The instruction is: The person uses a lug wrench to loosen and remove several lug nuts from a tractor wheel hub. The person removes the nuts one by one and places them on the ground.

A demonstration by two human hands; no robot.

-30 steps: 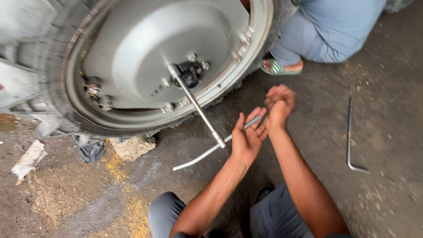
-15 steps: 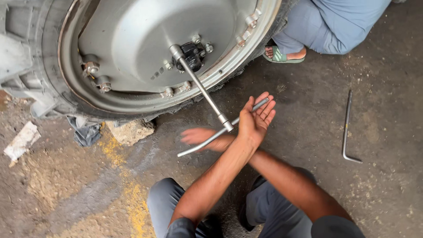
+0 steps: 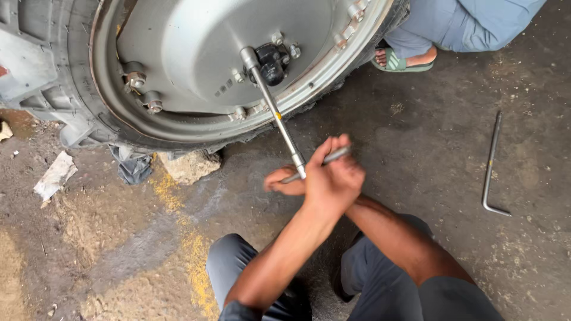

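A large tractor wheel with a grey steel rim (image 3: 196, 53) and a lugged tyre (image 3: 41, 65) fills the top left. A long T-handle wrench (image 3: 276, 113) runs from a nut near the hub down to its crossbar. My arms are crossed. My left hand (image 3: 334, 178) is closed around the right half of the crossbar. My right hand (image 3: 284, 178), blurred, grips the bar's left end just left of the shaft joint.
A bent L-shaped steel rod (image 3: 491, 166) lies on the dirt floor at the right. Another person's sandalled foot (image 3: 404, 59) rests by the tyre at the top. A stone (image 3: 187, 166) and a dark rag (image 3: 134, 167) sit under the tyre, with a paper scrap (image 3: 55, 175) at the left.
Both hands were at the right end of the crossbar; my right hand has swung under to the left end. My left hand has closed on the bar, which has turned and shows shorter.
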